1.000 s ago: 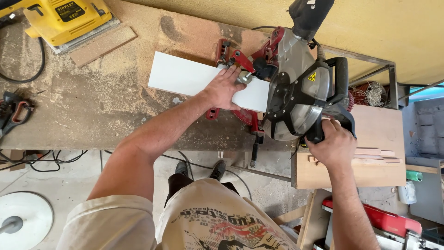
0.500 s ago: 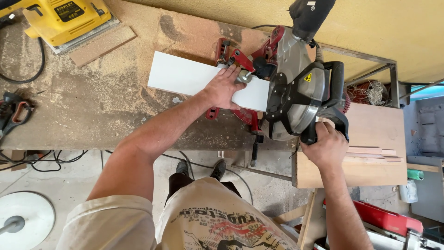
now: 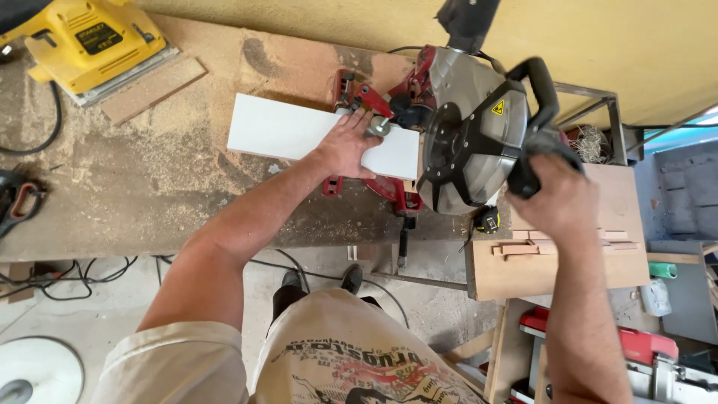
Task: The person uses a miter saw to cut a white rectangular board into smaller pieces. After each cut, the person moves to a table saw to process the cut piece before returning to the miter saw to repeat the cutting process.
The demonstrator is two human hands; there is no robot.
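A white board (image 3: 288, 131) lies flat across the base of a red and black mitre saw (image 3: 467, 135) on a sawdust-covered workbench (image 3: 149, 187). My left hand (image 3: 345, 146) presses flat on the board just left of the blade guard, fingers spread. My right hand (image 3: 557, 198) grips the saw's black handle (image 3: 535, 120), and the saw head is raised toward me, above the board's right end. The blade itself is hidden by the guard.
A yellow power sander (image 3: 90, 41) and a wood offcut (image 3: 153, 90) sit at the bench's far left. A plywood panel (image 3: 553, 265) with thin wood strips (image 3: 561, 243) lies right of the saw. Cables (image 3: 67, 280) trail on the floor; a tape measure (image 3: 488, 219) sits by the saw.
My right hand has lifted the saw head up and toward me; the guard now looks larger and higher. My left hand has stayed pressed on the white board.
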